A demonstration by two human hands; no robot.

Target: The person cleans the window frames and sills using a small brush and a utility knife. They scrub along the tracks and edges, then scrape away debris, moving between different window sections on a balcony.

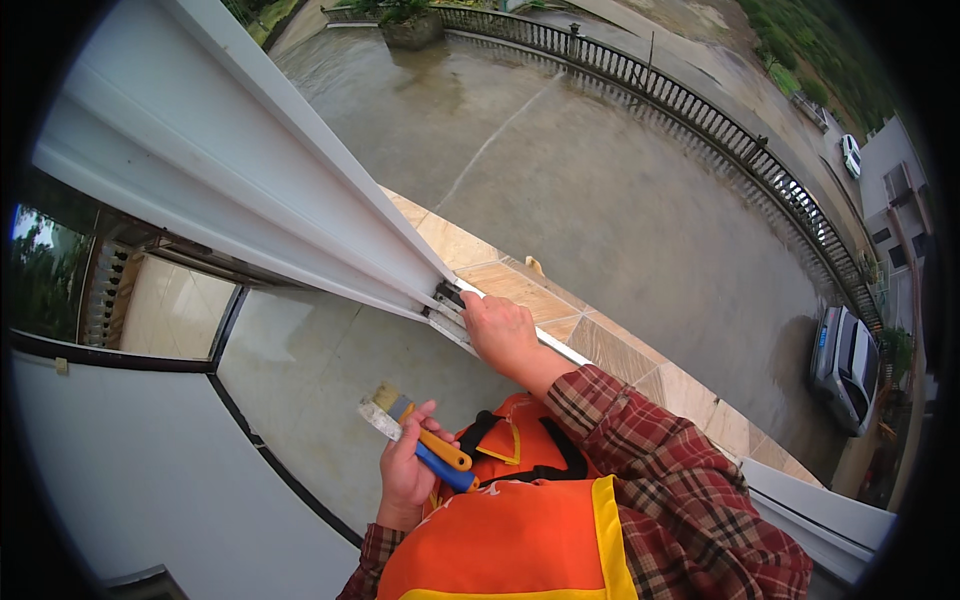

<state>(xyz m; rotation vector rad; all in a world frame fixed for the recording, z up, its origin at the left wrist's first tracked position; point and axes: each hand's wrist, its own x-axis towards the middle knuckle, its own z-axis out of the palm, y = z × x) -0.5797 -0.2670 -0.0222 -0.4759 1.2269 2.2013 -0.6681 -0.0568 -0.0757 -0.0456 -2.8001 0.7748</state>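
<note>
My left hand [407, 466] holds two tools together in front of the apron. One is a paintbrush [442, 448] with an orange handle and pale bristles. Beside it is a scraper [380, 418] with a blue handle and a blade coated in whitish residue. My right hand [501, 330] is closed at the lower corner of a white window frame [300, 187], its fingers reaching into the sill track [452, 325]. A dark piece [448, 291] sits in the track by the fingertips; whether I grip it is hidden.
Outside the track runs a tiled ledge [517, 289], with a wet concrete yard [600, 187] beyond. A stone balustrade [675, 82] and a parked car [845, 371] stand out there. Indoors, a white panel [112, 465] with dark edging is at the left. An orange apron [510, 532] covers my front.
</note>
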